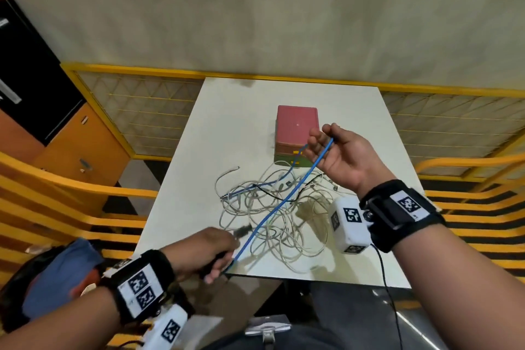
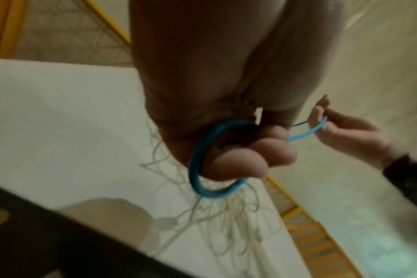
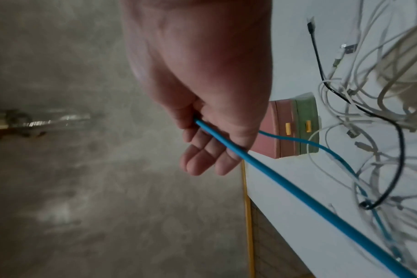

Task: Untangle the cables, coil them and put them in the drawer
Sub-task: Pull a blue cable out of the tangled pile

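Head view: my left hand (image 1: 211,253) grips one end of the blue cable (image 1: 279,204) at 7 o'clock. My right hand (image 1: 339,155) pinches it at 1 o'clock, so it runs tight between them over the white tangle (image 1: 272,207). The drawer box (image 1: 295,133) sits at 12, nearer my right hand.

Left wrist view: my fingers (image 2: 248,159) curl round a blue loop (image 2: 202,161).

Right wrist view: the blue cable (image 3: 286,186) leaves my thumb pinch and slants away, with the rest trailing into the tangle (image 3: 369,112).
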Action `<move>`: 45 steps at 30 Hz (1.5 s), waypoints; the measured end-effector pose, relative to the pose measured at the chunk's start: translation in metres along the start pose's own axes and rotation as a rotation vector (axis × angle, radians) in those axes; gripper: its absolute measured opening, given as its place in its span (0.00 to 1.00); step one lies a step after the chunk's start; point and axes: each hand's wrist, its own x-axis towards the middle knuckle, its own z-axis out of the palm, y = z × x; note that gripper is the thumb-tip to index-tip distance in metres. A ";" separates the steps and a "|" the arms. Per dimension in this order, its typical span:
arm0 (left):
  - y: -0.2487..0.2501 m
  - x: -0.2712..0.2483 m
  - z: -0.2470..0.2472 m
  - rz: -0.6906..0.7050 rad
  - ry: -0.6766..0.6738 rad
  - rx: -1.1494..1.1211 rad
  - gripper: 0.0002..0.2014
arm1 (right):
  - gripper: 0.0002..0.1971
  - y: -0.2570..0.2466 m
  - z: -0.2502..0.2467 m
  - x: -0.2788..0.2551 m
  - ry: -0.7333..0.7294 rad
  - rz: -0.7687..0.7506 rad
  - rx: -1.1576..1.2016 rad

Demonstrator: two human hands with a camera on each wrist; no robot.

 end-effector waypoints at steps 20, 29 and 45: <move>0.080 0.026 0.033 0.421 0.087 0.083 0.06 | 0.15 0.036 0.017 0.001 -0.071 0.187 -0.128; -0.010 -0.013 0.000 0.185 0.004 0.333 0.10 | 0.13 0.023 0.008 -0.003 0.007 0.119 -0.168; 0.060 0.037 0.040 0.303 0.165 -0.125 0.11 | 0.08 0.076 -0.004 -0.037 -0.012 0.280 -0.493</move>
